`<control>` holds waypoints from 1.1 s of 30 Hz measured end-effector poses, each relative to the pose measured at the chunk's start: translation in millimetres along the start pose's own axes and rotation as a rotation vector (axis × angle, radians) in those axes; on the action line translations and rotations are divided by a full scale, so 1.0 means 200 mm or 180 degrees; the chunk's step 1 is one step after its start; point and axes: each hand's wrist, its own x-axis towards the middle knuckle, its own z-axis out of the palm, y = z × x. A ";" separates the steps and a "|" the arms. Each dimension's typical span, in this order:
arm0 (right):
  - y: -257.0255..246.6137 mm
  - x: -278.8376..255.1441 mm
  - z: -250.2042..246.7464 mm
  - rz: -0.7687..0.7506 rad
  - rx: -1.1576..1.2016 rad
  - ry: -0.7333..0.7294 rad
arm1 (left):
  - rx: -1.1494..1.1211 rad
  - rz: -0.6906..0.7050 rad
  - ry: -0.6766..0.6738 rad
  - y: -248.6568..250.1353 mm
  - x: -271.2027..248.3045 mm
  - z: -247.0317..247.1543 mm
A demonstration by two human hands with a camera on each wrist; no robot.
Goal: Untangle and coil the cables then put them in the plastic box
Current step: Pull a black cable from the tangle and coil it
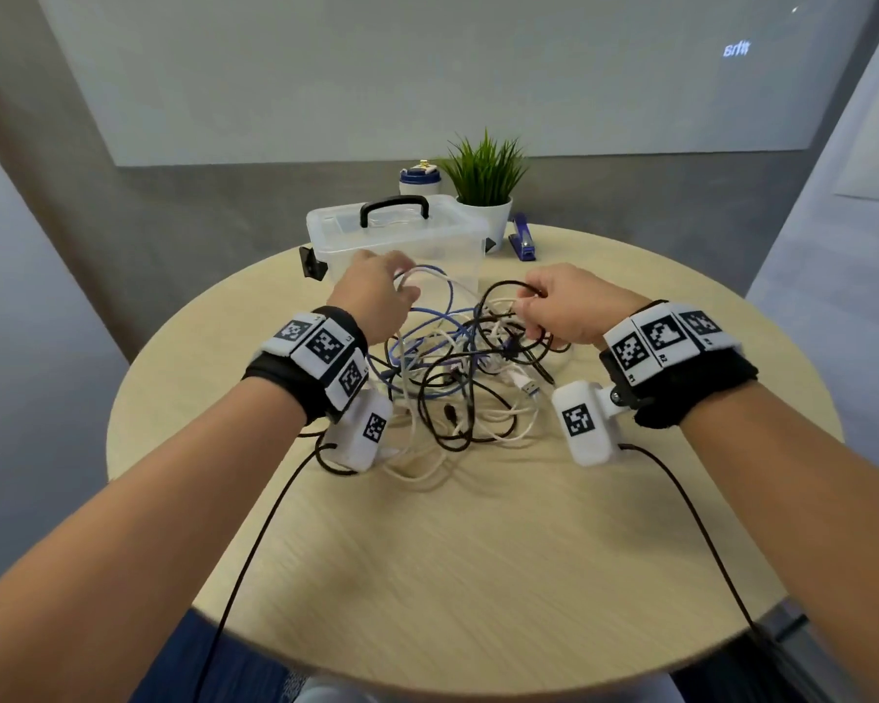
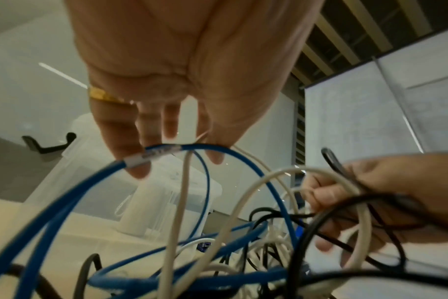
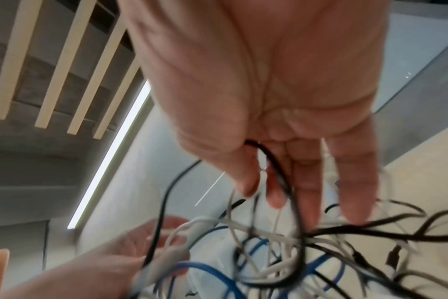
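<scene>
A tangle of blue, white and black cables (image 1: 458, 383) lies mid-table. My left hand (image 1: 389, 291) lifts loops from its far left side. In the left wrist view it (image 2: 177, 159) pinches the blue cable (image 2: 164, 150) between thumb and fingers, and a white strand hangs beside it. My right hand (image 1: 539, 309) holds up a loop of the black cable (image 1: 498, 289). In the right wrist view it (image 3: 281, 192) has that black cable (image 3: 276, 168) between thumb and fingers, with a white strand among the fingers too. The clear plastic box (image 1: 445, 246), black-handled lid on, stands just behind the hands.
A potted plant (image 1: 484, 185), a blue-and-white jar (image 1: 419, 180) and a blue stapler (image 1: 522, 238) stand at the table's far edge, behind and right of the box. The bare wooden tabletop (image 1: 478, 550) stretches toward me. Thin black leads run from my wrist cameras over the near edge.
</scene>
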 end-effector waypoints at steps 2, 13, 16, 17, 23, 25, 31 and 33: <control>-0.01 0.00 0.00 -0.0069 0.0667 0.0039 | 0.0133 0.0249 0.0278 0.02 -0.02 0.00; -0.04 -0.01 -0.03 -0.0411 0.1096 0.0338 | 0.0782 0.1163 -0.1086 0.15 -0.07 0.05; 0.00 -0.03 -0.06 -0.0238 0.0664 0.0132 | 0.0854 0.1112 -0.0991 0.15 -0.06 0.05; 0.00 -0.04 -0.08 -0.0251 0.0550 -0.0006 | 0.0753 0.1096 -0.0970 0.14 -0.06 0.04; -0.08 -0.08 -0.10 -0.0638 0.0446 0.1060 | 0.0067 0.0855 -0.0873 0.12 -0.03 0.04; -0.11 -0.11 -0.10 -0.0730 0.0318 0.0443 | 0.0020 0.0854 -0.0838 0.12 -0.03 0.04; -0.11 -0.07 0.00 -0.0531 -0.0756 0.0224 | -0.0194 0.0991 -0.0666 0.14 -0.05 0.03; -0.10 -0.05 0.04 -0.0386 -0.1094 0.0033 | -0.0367 0.0983 -0.0534 0.12 -0.04 0.03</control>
